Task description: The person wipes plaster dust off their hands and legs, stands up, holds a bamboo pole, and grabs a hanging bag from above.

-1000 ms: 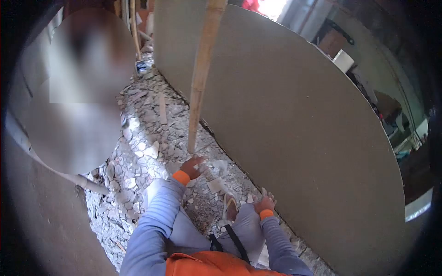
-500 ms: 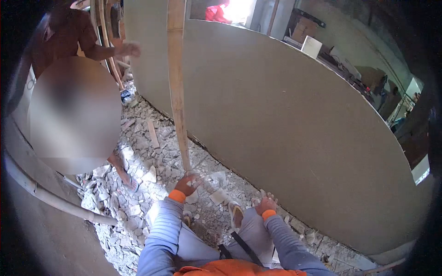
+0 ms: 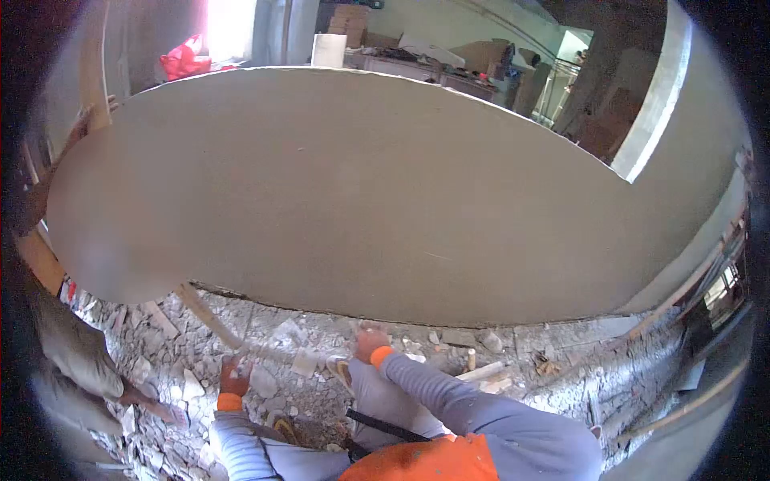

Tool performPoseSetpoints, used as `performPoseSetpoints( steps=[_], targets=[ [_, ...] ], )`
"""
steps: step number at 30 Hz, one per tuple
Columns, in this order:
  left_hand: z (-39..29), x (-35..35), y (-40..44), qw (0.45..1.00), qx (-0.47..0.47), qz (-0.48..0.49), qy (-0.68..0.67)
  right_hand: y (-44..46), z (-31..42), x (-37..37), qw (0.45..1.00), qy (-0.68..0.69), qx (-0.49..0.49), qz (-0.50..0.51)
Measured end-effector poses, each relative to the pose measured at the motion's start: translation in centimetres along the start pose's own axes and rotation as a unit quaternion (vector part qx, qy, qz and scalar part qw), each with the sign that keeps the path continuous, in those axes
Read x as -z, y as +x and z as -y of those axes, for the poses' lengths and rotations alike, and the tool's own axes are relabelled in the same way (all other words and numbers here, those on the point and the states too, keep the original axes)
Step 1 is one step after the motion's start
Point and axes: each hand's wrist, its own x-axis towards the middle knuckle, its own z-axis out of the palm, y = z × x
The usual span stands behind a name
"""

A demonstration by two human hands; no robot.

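My left hand (image 3: 234, 373), in an orange cuff, hangs over the broken rubble (image 3: 273, 383), just below the foot of a bamboo pole (image 3: 207, 317). Its fingers look apart, and nothing shows in them. Whether it touches the pole I cannot tell. Beyond my bent knee, my right hand (image 3: 370, 341) is close to the bottom of the plastered wall (image 3: 417, 208). Slightly blurred, it appears loosely open, with no object visible in it. Below the hands are my sandalled feet (image 3: 341, 373) on the debris.
At the left edge another person's leg (image 3: 80, 345) stands on the rubble, the upper part blurred out. Wood pieces (image 3: 484, 373) lie right of my right arm. A white block (image 3: 329, 50) stands on the wall's top edge; a red bag (image 3: 186, 60) is behind it.
The view has swung right, so the wall fills more of it and the other person and the pole sit farther left. Both hands appear farther left in view.
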Motion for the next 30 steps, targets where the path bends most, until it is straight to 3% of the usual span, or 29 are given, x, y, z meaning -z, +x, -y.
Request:
performPoseSetpoints(
  steps=[3, 5, 9, 12, 18, 21, 23, 26, 29, 30],
  targets=[
    [-0.7, 0.8, -0.3, 1.0, 0.021, -0.008, -0.02, -0.8, 0.4, 0.5, 0.997, 0.003, 0.005, -0.071],
    [-2.3, 1.7, -0.2, 0.997, 0.042, 0.0, -0.06, -0.3, 0.2, 0.0, 0.997, -0.002, 0.011, -0.073],
    [0.2, -0.1, -0.2, 0.998, -0.024, -0.052, -0.039, -0.3, 0.1, 0.0, 0.997, 0.014, 0.028, -0.077],
    [1.0, -0.5, -0.4, 0.999, -0.004, -0.042, -0.004, -0.3, 0.6, 0.8, 0.999, -0.049, -0.005, -0.005],
    [-1.4, 1.1, -0.2, 0.999, 0.002, -0.036, -0.013, -1.2, 0.7, 1.0, 0.996, -0.025, 0.03, -0.079],
    [-1.0, 1.0, -0.4, 0.997, 0.044, -0.032, -0.057, -1.7, 1.4, 3.0, 1.0, -0.019, -0.011, 0.019],
    [1.2, -1.0, -0.8, 0.995, 0.047, -0.071, -0.061, -1.4, 1.1, 1.8, 0.998, -0.05, -0.007, -0.027],
    [0.6, 0.0, -0.5, 0.999, 0.021, -0.036, -0.014, -1.3, 0.9, 1.1, 0.996, -0.044, -0.005, -0.077],
    [-2.9, 2.3, 0.0, 0.978, 0.165, 0.061, -0.11, -1.5, 1.2, 1.1, 0.994, -0.038, -0.001, -0.105],
    [-0.1, 0.5, -0.3, 0.989, 0.111, 0.025, -0.095, -1.6, 1.2, 1.1, 0.993, -0.04, 0.001, -0.112]
  ],
)
